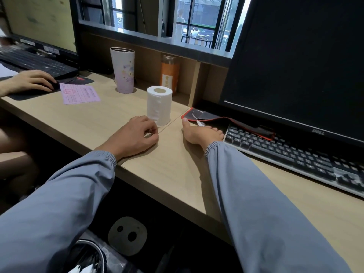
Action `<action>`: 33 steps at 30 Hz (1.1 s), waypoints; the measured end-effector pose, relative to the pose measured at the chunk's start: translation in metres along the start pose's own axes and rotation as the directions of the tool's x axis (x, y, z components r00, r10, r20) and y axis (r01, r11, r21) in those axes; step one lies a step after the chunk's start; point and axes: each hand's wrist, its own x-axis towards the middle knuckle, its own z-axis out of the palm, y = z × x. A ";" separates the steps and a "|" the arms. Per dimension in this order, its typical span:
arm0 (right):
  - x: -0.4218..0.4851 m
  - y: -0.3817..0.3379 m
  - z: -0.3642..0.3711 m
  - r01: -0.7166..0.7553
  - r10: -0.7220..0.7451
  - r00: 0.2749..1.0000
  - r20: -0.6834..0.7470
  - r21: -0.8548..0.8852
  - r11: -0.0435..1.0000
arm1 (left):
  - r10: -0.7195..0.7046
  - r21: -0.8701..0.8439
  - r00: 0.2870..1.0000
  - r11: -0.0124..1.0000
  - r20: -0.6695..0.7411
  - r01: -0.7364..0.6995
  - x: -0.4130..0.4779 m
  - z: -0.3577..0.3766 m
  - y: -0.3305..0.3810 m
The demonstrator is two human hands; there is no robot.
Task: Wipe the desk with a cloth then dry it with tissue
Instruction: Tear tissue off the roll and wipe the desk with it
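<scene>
left hand [136, 134] resting curled, holding nothing | right hand [201, 133] lying flat, fingers apart | risking knocking tissue roll [159, 105] over while wiping desk [167, 170]

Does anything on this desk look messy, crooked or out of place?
Mostly tidy. The black mouse pad with red edging is rucked up and wedged under the keyboard rather than lying flat. The pink paper lies askew. No spill shows, and no cloth is in sight.
</scene>
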 end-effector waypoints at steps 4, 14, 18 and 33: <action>0.002 0.001 0.006 -0.012 0.011 1.000 -0.017 -0.022 1.000 | -0.012 -0.006 1.000 1.000 0.002 0.012 0.000 -0.001 0.003; 0.004 0.043 0.013 0.373 -0.371 0.928 0.037 -0.110 0.921 | -0.018 -0.002 1.000 1.000 0.011 0.018 0.002 -0.001 0.006; -0.015 0.050 0.026 0.570 -0.564 0.822 0.080 -0.109 0.814 | -0.021 0.015 0.999 1.000 0.026 0.020 0.002 -0.002 0.007; -0.018 0.052 0.022 0.666 -0.658 0.746 0.106 -0.133 0.734 | -0.046 0.064 0.998 0.997 0.033 0.044 -0.002 -0.005 0.016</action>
